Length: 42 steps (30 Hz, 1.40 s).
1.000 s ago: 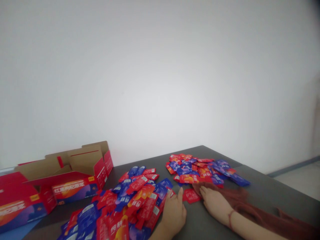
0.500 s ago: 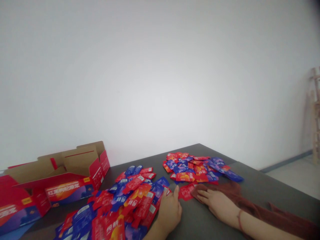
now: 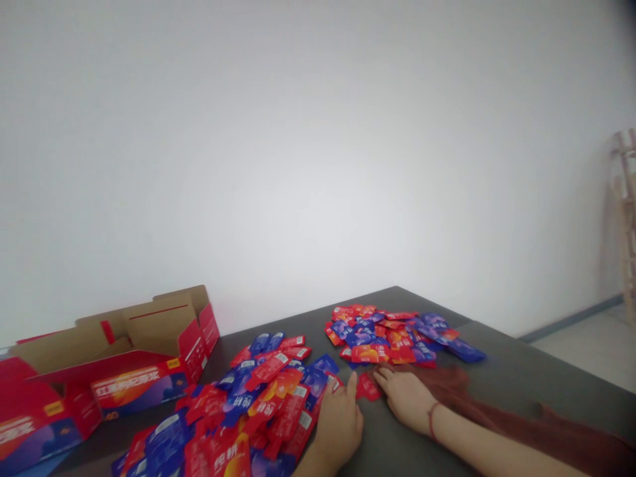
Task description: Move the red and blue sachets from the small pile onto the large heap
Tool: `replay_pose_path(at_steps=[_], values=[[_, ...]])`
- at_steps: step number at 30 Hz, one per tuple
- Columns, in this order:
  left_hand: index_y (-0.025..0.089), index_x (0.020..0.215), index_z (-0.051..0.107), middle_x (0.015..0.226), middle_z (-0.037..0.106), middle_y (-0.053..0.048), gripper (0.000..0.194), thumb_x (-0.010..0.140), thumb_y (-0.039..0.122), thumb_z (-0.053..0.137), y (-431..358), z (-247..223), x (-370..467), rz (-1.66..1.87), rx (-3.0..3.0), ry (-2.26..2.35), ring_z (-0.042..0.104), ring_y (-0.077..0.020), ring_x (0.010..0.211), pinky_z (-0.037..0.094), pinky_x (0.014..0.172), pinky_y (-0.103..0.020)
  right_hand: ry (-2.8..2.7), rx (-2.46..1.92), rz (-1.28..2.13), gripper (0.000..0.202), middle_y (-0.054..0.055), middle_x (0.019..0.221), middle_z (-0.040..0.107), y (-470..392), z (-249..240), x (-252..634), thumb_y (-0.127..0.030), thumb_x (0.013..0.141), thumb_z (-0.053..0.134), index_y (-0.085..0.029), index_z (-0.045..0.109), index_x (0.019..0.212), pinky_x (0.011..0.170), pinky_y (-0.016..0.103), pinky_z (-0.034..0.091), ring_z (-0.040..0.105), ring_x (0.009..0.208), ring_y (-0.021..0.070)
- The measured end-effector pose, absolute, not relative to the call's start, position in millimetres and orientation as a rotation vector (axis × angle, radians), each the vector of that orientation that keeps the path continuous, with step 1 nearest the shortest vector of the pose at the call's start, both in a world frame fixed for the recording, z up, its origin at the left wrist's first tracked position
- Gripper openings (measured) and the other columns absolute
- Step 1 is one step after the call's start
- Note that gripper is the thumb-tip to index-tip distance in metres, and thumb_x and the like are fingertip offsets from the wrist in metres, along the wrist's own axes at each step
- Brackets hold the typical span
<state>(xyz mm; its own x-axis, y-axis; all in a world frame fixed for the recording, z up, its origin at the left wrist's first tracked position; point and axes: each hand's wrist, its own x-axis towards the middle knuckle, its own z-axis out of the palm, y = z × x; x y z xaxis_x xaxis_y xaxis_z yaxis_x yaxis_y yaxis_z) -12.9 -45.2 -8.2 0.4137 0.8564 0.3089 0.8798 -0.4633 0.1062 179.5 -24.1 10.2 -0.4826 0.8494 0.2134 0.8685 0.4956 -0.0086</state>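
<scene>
My right hand (image 3: 407, 401) presses a brown cloth (image 3: 442, 387) against the table, its fingertips at the cloth's left end. A red sachet (image 3: 368, 386) lies flat there, partly hidden by the cloth and fingers. My left hand (image 3: 339, 421) rests along the right edge of a large pile of red and blue sachets (image 3: 268, 397). Two of its fingers point forward and apart; the others are curled or hidden, and I see nothing held. Beyond both hands lies a second pile of similar sachets (image 3: 385, 336).
Two open red cardboard boxes stand at the left, one farther back (image 3: 144, 387) and one nearer (image 3: 37, 424). The dark table (image 3: 397, 457) meets a white wall behind. A wooden ladder-like frame (image 3: 626, 199) stands at the far right.
My right hand has slid left and slightly away with the cloth, covering more of the red sachet. My left hand and the piles look nearly the same.
</scene>
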Motion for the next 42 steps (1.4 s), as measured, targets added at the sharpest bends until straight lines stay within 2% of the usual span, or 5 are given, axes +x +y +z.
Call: replay_pose_path(at_steps=[7, 14, 23, 32, 42], values=[[0.01, 0.143, 0.034, 0.108, 0.065, -0.012, 0.06, 0.084, 0.018, 0.037, -45, -11, -10, -0.485, -2.542, -1.562, 0.057, -0.0222, 0.104, 0.022, 0.109, -0.042, -2.466, -1.554, -0.157, 0.064, 0.019, 0.118, 0.063, -20, -1, 226, -0.007, 0.072, 0.042, -0.007, 0.047, 0.136, 0.091, 0.037, 0.045, 0.059, 0.109, 0.0288], [0.01, 0.142, 0.035, 0.105, 0.065, -0.011, 0.06, 0.082, 0.016, 0.037, -45, -8, -9, -0.436, -2.523, -1.556, 0.057, -0.0226, 0.102, 0.024, 0.109, -0.042, -2.508, -1.537, -0.245, 0.047, 0.015, 0.113, 0.065, -34, 1, 182, -0.004, 0.077, 0.038, -0.012, 0.063, 0.115, 0.078, 0.031, 0.047, 0.065, 0.089, 0.0237], [0.01, 0.142, 0.036, 0.11, 0.064, -0.012, 0.06, 0.082, 0.015, 0.036, -45, -14, -14, -0.423, -2.534, -1.571, 0.056, -0.0223, 0.106, 0.021, 0.11, -0.041, -2.466, -1.489, -0.155, 0.05, 0.019, 0.11, 0.066, -17, 7, 179, -0.007, 0.076, 0.04, -0.007, 0.059, 0.123, 0.079, 0.036, 0.048, 0.063, 0.096, 0.0288], [0.012, 0.132, 0.048, 0.117, 0.06, -0.015, 0.057, 0.082, 0.04, 0.05, -36, 9, 16, -0.349, -2.588, -1.57, 0.052, -0.0306, 0.11, 0.032, 0.103, -0.046, -2.472, -1.396, -0.005, 0.051, 0.012, 0.112, 0.067, -25, 15, 203, -0.01, 0.071, 0.044, -0.014, 0.063, 0.118, 0.089, 0.035, 0.045, 0.061, 0.103, 0.0274], [0.01, 0.129, 0.046, 0.101, 0.064, -0.016, 0.052, 0.076, 0.014, 0.047, -23, 18, 31, -0.008, -2.574, -1.495, 0.059, -0.0283, 0.092, 0.045, 0.081, -0.039, -2.339, -1.619, 0.028, 0.046, 0.016, 0.113, 0.067, -17, 12, 204, -0.011, 0.077, 0.044, -0.013, 0.062, 0.119, 0.087, 0.034, 0.044, 0.059, 0.109, 0.0275]])
